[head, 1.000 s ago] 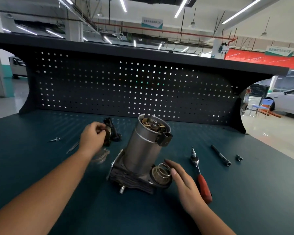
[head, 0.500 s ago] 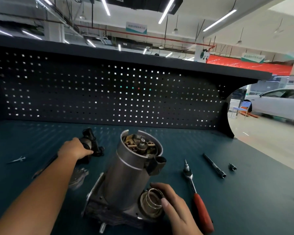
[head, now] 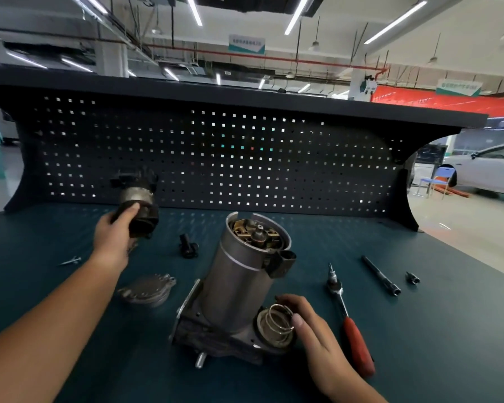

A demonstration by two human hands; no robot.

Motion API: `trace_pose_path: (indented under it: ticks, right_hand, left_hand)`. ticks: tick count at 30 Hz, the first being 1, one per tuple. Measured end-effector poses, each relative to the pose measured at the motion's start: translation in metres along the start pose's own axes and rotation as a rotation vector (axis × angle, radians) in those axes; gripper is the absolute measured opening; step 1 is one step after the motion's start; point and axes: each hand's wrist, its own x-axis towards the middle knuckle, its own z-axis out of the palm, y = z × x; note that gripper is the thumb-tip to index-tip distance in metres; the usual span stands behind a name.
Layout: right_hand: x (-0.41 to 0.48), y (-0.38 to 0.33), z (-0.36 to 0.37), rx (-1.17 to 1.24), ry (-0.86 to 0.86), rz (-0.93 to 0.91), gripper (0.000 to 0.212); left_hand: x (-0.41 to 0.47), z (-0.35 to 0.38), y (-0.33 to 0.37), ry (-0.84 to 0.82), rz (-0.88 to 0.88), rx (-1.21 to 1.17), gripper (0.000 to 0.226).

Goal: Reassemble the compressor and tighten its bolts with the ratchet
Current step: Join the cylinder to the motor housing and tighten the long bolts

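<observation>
The compressor body [head: 239, 289], a silver cylinder on a dark cast base, stands tilted at the centre of the bench with its top open and brass parts showing. A coil spring [head: 278, 319] sits in the round port at its lower right. My right hand [head: 320, 341] rests beside that port, fingers touching the spring. My left hand [head: 114, 237] grips a dark cylindrical compressor part [head: 138, 207], lifted above the bench at the left. The red-handled ratchet [head: 351, 324] lies to the right of the compressor.
A round finned cover plate [head: 147, 292] lies left of the compressor, a small black fitting [head: 188, 245] behind it. A loose bolt [head: 70, 260] lies far left. An extension bar [head: 380, 275] and a small socket [head: 412, 277] lie at the right. A pegboard wall [head: 216, 158] backs the bench.
My left hand has lifted the dark cylindrical part off the bench and raised it, uncovering the cover plate and black fitting. My right hand stays at the spring.
</observation>
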Motion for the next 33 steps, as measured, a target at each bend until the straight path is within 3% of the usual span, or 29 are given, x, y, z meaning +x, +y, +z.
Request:
trace_pose_path:
  ticks: [3, 6, 10, 14, 17, 19, 24, 27, 30, 33]
  right_hand:
    - [-0.004, 0.002, -0.002, 0.034, 0.103, -0.012, 0.037]
    - [-0.012, -0.006, -0.01, 0.014, 0.25, -0.061, 0.033]
    - [-0.035, -0.045, -0.008, 0.202, 0.402, -0.228, 0.028]
    - [-0.07, -0.098, 0.007, 0.511, 0.166, -0.333, 0.062]
    - [-0.089, -0.111, 0.002, 0.592, 0.261, -0.211, 0.072]
    - [-0.093, -0.103, -0.01, 0.614, 0.398, -0.114, 0.06]
    - [-0.07, -0.084, -0.041, 0.922, 0.432, 0.117, 0.069]
    - [-0.055, -0.071, -0.052, 1.087, 0.349, 0.296, 0.06]
    - [-0.045, -0.055, -0.054, 1.221, 0.279, 0.325, 0.039]
    - [-0.038, -0.039, -0.05, 1.275, 0.253, 0.339, 0.048]
  left_hand:
    - [-0.052, -0.012, 0.025, -0.132, 0.202, -0.275, 0.028]
    - [-0.123, -0.026, 0.043, -0.243, 0.426, -0.343, 0.032]
    - [-0.224, -0.033, 0.053, -0.322, 0.715, -0.129, 0.056]
    - [-0.299, -0.011, 0.046, -0.384, 0.95, 0.198, 0.065]
    - [-0.332, 0.013, 0.035, -0.447, 1.123, 0.301, 0.056]
    - [-0.341, 0.029, 0.029, -0.519, 1.186, 0.331, 0.057]
    - [-0.334, 0.043, 0.018, -0.757, 1.122, 0.33, 0.073]
    - [-0.325, 0.04, 0.009, -0.724, 1.015, 0.36, 0.065]
    - [-0.322, 0.038, 0.002, -0.742, 0.834, 0.396, 0.056]
    - [-0.323, 0.037, -0.006, -0.858, 0.781, 0.431, 0.051]
